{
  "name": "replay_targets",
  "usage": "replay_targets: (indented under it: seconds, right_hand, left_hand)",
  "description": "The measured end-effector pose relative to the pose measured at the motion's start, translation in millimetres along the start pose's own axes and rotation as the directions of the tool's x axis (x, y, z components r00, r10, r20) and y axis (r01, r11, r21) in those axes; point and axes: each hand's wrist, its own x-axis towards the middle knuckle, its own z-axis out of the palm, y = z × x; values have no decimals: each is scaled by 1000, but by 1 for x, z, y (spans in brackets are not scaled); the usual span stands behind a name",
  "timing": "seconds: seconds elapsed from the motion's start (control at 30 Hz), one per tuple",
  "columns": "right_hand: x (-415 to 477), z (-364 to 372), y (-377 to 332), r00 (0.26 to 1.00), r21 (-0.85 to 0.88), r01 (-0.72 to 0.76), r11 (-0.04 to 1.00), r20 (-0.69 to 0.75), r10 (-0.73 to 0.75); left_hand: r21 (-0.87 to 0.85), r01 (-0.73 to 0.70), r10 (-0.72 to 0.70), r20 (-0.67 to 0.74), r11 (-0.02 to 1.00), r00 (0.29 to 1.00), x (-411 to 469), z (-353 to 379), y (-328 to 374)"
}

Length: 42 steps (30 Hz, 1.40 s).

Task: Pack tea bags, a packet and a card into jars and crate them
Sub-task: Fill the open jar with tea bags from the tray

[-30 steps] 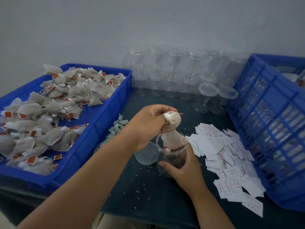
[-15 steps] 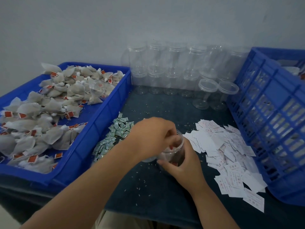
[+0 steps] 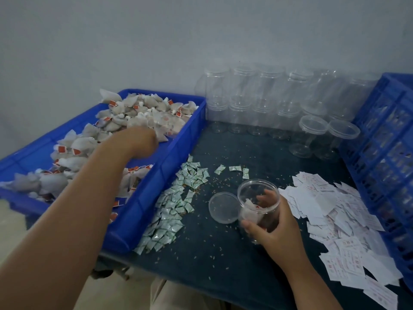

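My right hand [image 3: 276, 229] grips a clear open jar [image 3: 257, 190] standing on the dark table; a tea bag [image 3: 248, 212] lies inside it. The jar's lid [image 3: 223, 208] rests flat just left of it. My left hand [image 3: 136, 142] reaches into the blue tray [image 3: 156, 186], down among the heap of tea bags [image 3: 138, 113]; its fingers point away and are hidden. Small green-white packets [image 3: 174, 209] lie strewn beside the tray. White cards [image 3: 330, 211] are piled right of the jar.
Several empty clear jars [image 3: 263, 99] stand stacked along the back wall, two lidded ones [image 3: 310, 135] in front of them. A blue slatted crate [image 3: 384, 157] stands at the right edge. Loose grains are scattered over the table cloth.
My left hand let go of the tea bag in the jar and swung left into the blue tray. My right hand kept hold of the jar.
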Motion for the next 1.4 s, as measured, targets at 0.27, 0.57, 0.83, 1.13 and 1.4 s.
replay_targets:
  seconds: [0.27,0.57,0.83,1.13,1.4]
  right_hand:
    - [1,1,-1,1000,9,-20,1000,-24,20]
    - [2,0,4,1000,10,-16,1000,-16,16]
    - [2,0,1,999,10,-23,1000,-34,24]
    - [3,2,-1,999,24,-23,999,-30,24]
    - [3,1,-2,999,24,-30,999,-16,30]
  left_hand:
    - [-120,41,-16,201,992,979,30,76,-31]
    - [-309,28,-19,31,951,999,29,63,-28]
    - [-581,-37,-99,-201,813,975,14,39,-29]
    - [-610,-191,-97,-407,769,908,-21,1,12]
    - [-618,-450,223,-411,645,884,-69,-33,91]
